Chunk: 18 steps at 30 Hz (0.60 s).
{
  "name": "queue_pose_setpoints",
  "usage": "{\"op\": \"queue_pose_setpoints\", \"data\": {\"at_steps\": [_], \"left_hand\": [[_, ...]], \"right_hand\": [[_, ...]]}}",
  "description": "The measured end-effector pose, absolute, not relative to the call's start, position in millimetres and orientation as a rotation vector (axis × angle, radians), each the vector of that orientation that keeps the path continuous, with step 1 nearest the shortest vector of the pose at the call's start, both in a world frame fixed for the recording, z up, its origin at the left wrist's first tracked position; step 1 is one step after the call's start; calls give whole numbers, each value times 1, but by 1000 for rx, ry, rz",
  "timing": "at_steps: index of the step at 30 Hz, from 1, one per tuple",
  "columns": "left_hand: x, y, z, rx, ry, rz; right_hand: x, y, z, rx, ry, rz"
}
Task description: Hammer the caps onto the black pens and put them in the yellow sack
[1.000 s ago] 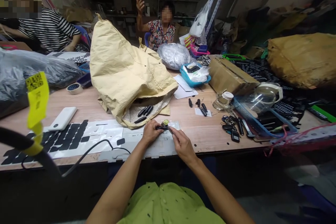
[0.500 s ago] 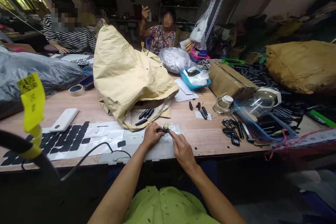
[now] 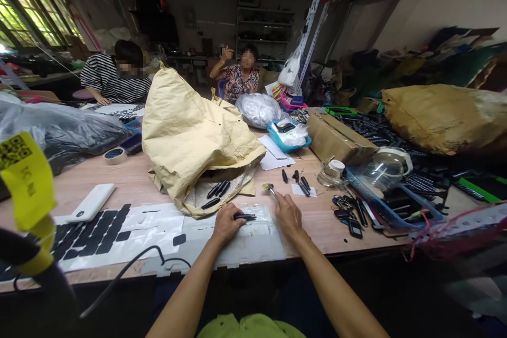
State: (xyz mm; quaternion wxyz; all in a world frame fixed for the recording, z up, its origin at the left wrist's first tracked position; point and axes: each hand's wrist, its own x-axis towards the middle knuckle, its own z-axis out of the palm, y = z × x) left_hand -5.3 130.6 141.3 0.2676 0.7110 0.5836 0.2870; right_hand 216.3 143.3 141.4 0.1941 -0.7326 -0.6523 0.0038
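Note:
My left hand (image 3: 227,223) rests over the clear-covered work mat (image 3: 222,240), its fingers closed on a slim black tool-like piece (image 3: 246,217) whose exact kind I cannot make out. Farther right, my right hand (image 3: 288,215) grips the metal handle of a small mallet (image 3: 268,187) with a yellowish head, held apart from the black piece. Several similar dark pieces (image 3: 216,194) lie in the mouth of a big cream sack (image 3: 190,127) just beyond my left hand. More black pieces (image 3: 304,185) sit on and beside a small white paper to the right.
At left are a white power bank (image 3: 92,202), a tape roll (image 3: 115,156) and a sheet with black stickers (image 3: 105,232). To the right stand a glass jar (image 3: 331,171), keys (image 3: 346,214), a blue tray (image 3: 384,206) and a cardboard box (image 3: 338,134). Two people sit across the table.
My right hand has moved right, carrying the mallet away from the black piece. My left hand keeps its hold on the piece near the mat. The camera view has tilted up.

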Motion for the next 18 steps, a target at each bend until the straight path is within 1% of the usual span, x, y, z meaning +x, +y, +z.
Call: {"op": "queue_pose_setpoints", "data": {"at_steps": [3, 7, 12, 15, 18], "left_hand": [[-6, 131, 138, 1941, 1560, 767], [-7, 131, 138, 1976, 1556, 754], [1, 107, 156, 1880, 1534, 794], [8, 69, 169, 1823, 1236, 691], [12, 26, 167, 1785, 883, 434]], "right_hand": [[224, 159, 137, -2149, -1866, -141], [221, 163, 128, -2164, -1868, -302], [217, 162, 123, -2167, -1858, -362], [217, 162, 122, -2170, -1847, -369], [217, 162, 122, -2175, -1839, -361]]}}
